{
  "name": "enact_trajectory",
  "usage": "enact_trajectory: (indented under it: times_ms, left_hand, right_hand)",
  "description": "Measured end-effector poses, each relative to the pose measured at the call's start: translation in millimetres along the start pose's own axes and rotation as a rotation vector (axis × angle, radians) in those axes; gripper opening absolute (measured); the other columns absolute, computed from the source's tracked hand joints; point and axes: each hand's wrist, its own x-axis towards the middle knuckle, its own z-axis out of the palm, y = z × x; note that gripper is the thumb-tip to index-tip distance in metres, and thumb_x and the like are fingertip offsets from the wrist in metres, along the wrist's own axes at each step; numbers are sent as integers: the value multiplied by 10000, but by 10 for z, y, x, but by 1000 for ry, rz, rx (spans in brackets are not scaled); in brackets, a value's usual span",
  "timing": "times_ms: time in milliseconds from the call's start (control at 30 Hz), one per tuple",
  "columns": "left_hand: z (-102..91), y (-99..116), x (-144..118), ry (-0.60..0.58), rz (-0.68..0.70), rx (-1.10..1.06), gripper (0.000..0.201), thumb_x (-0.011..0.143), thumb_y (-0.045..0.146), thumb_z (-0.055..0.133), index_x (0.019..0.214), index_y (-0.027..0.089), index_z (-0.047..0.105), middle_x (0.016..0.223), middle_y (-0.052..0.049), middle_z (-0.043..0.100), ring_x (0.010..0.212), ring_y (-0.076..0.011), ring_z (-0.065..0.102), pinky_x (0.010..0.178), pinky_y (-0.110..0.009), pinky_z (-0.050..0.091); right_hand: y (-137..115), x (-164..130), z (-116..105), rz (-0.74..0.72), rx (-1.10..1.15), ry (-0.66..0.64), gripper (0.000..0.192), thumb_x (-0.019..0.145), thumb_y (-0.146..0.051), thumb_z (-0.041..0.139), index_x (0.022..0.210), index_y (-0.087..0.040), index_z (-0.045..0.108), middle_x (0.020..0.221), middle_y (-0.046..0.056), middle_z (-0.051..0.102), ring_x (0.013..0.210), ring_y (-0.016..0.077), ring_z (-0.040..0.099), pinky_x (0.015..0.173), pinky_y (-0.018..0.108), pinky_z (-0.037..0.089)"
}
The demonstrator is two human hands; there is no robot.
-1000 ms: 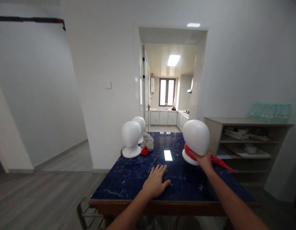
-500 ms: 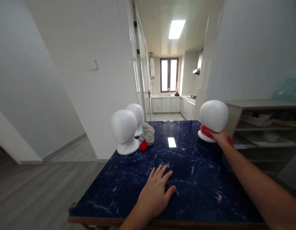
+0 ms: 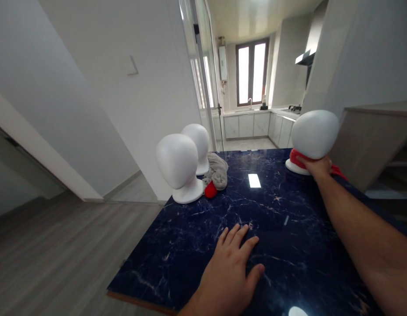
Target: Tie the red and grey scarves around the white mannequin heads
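Observation:
At the far right of the table, my right hand [image 3: 319, 168] is closed around the neck of a white foam mannequin head [image 3: 315, 134]. A red scarf [image 3: 296, 159] wraps that neck under my fingers, and its tail shows to the right behind my wrist. Part of the grip is hidden by the hand itself. My left hand [image 3: 228, 274] lies palm down on the dark blue marbled table [image 3: 177, 245], fingers spread, holding nothing.
Two more white mannequin heads, a nearer one [image 3: 177, 160] and a farther one [image 3: 196, 140], stand at the table's left edge. Beside them lie a bunched grey scarf [image 3: 218, 170] and a small red item [image 3: 210, 190]. A shelf unit [image 3: 364, 149] stands beyond the right edge.
The camera view has tilted and shifted, so the table sits differently in the picture. Both hands keep their places: the left flat on the table, the right at the scarf-wrapped neck.

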Motion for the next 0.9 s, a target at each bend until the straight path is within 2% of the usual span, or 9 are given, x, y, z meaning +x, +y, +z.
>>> enact_trajectory:
  times_ms: [133,200,300,367,467,533,600,700,900]
  left_hand:
    - [-20,28,2,1,-11,-15,550,1028,607,494,1543,415,494,1700,46,381,1594,-245,299,1347,-527,181]
    - [-17,33,2,8,-7,-22,546,1029,604,488,1536,401,507,1691,30,398,1588,-256,312,1342,-538,186]
    - [-4,23,2,22,15,-26,552,1030,605,472,1528,376,529,1679,-4,418,1581,-282,326,1330,-559,204]
    - [7,9,2,38,28,-28,553,1031,610,454,1519,365,545,1673,-19,428,1576,-294,333,1323,-568,214]
    - [26,-14,5,64,48,-30,531,1036,591,449,1498,359,565,1661,-23,447,1568,-293,348,1316,-570,219]
    - [41,-31,12,73,65,-32,504,1038,560,467,1486,357,575,1652,-22,462,1562,-284,362,1314,-561,219]
    - [58,-55,28,80,75,-40,479,1037,528,492,1469,349,591,1645,-24,475,1557,-279,372,1312,-551,222]
    - [73,-109,71,99,56,-91,426,1026,474,534,1400,308,649,1616,-41,515,1540,-282,404,1302,-543,241]
    - [13,-219,142,142,61,-261,317,961,328,607,1233,233,740,1399,-81,702,1373,-266,592,1222,-442,394]
  right_hand:
    - [17,-45,-52,78,-4,-12,1204,720,-710,841,1631,-134,304,1627,276,367,1552,397,202,1225,655,186]
    - [45,-93,-121,72,-24,-7,1315,683,-732,852,1663,-111,233,1657,309,301,1557,410,182,1213,627,210]
    - [120,-251,-265,88,-105,-39,1377,643,-675,898,1655,-31,223,1629,387,292,1535,419,253,1158,550,320]
    - [151,-433,-394,79,-199,-76,1278,680,-572,907,1621,20,277,1590,424,327,1504,437,327,1123,540,367]
    - [62,-840,-648,-64,-345,-163,853,824,-384,781,1531,-21,471,1541,355,465,1415,434,477,1086,532,422]
    - [-120,-1196,-851,-221,-376,-292,500,883,-261,645,1356,-99,663,1420,250,631,1307,375,596,1055,465,461]
    - [-387,-1601,-1073,-354,-315,-438,315,892,-181,555,1115,-175,777,1206,150,760,1152,288,692,994,361,489]
    - [-874,-2231,-1444,-518,-123,-556,280,875,-145,521,902,-217,790,950,64,798,924,206,729,859,279,500]
    - [-1836,-3428,-2445,-844,247,-743,273,790,-57,493,743,-224,703,741,-22,732,703,130,656,693,234,452]
